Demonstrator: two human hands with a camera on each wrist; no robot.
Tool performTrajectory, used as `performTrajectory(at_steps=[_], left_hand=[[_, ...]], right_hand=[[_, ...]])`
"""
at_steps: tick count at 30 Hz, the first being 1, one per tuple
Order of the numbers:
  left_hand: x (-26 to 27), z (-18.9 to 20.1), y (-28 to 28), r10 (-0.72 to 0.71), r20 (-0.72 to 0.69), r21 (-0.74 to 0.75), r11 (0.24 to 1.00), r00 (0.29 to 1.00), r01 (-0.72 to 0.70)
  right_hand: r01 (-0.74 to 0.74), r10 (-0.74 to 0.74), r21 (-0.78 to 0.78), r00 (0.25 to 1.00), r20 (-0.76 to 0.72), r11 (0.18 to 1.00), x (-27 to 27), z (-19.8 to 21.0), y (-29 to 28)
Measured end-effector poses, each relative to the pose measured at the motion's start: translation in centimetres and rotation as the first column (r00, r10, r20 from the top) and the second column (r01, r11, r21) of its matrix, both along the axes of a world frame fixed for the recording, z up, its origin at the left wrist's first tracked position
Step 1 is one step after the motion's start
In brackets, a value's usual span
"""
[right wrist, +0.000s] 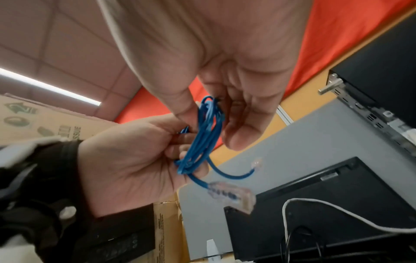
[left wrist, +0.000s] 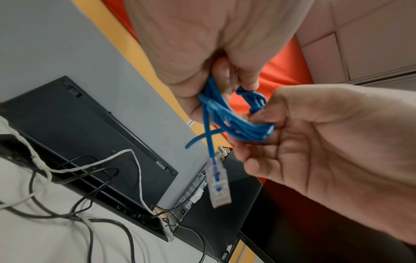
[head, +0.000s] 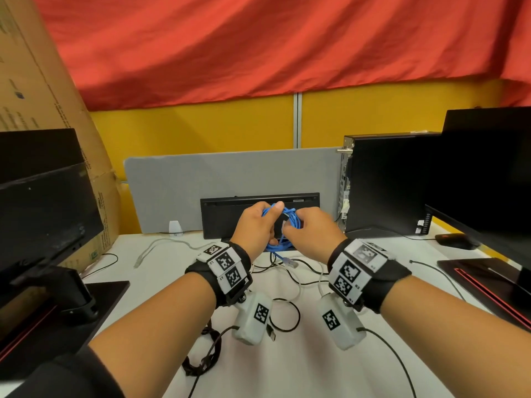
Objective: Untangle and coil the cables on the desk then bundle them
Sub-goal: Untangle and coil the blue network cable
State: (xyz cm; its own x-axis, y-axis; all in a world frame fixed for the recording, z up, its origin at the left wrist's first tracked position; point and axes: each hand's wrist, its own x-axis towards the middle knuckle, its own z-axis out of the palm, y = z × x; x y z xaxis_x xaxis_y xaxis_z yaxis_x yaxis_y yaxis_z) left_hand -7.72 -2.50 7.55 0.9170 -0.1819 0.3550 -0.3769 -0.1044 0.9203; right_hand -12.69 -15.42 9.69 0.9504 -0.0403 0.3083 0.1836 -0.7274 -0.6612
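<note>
Pretty bright, even light from a ceiling strip light [right wrist: 49, 87]. Wrist views are motion-blurred. Head view bends at the edges.

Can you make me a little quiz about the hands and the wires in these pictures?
1. True or false: both hands hold the blue cable.
2. What hangs loose below the blue coil? A) a clear plug B) a key C) a pen
3. Fill in: the black coiled cable lies on the ____.

Key:
1. True: the left hand and right hand both grip it.
2. A, the clear plug.
3. Desk.
</note>
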Motion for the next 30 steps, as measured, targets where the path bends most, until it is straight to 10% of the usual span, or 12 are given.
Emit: performTrajectory(at_steps=[8,12,19,26,30], left_hand=[[-0.1,0.6,0.6,0.151,0.13,0.089,0.983,0.98,-0.164],[-0.1,0.8,1.0,0.166,0.134,0.094,0.979,0.977,-0.18],[0.2,0.8,1.3,0.169,0.125,0.123,0.975,0.978,-0.184],[0.2,0.7,1.9,0.175,0.06,0.073,0.981,0.983,-0.179],[-0.4,0.8,1.2,0.063,-0.085,-0.145,0.987,0.994,-0.075]], right_hand=[[0.174,-0.155,-0.149,0.979,0.135,0.973,0.1,0.9,-0.3],[0.075,-0.087,0.246,0.995,0.04,0.966,0.1,0.3,-0.7],[0.074,0.1,0.86,0.985,-0.143,0.506,-0.4,0.4,0.3],[-0.08,0.065,0.309,0.996,0.06,0.948,0.1,-0.1,-1.8],[-0.009,0.028,-0.091,0.977,0.212,0.996,0.8,-0.8,-2.8]])
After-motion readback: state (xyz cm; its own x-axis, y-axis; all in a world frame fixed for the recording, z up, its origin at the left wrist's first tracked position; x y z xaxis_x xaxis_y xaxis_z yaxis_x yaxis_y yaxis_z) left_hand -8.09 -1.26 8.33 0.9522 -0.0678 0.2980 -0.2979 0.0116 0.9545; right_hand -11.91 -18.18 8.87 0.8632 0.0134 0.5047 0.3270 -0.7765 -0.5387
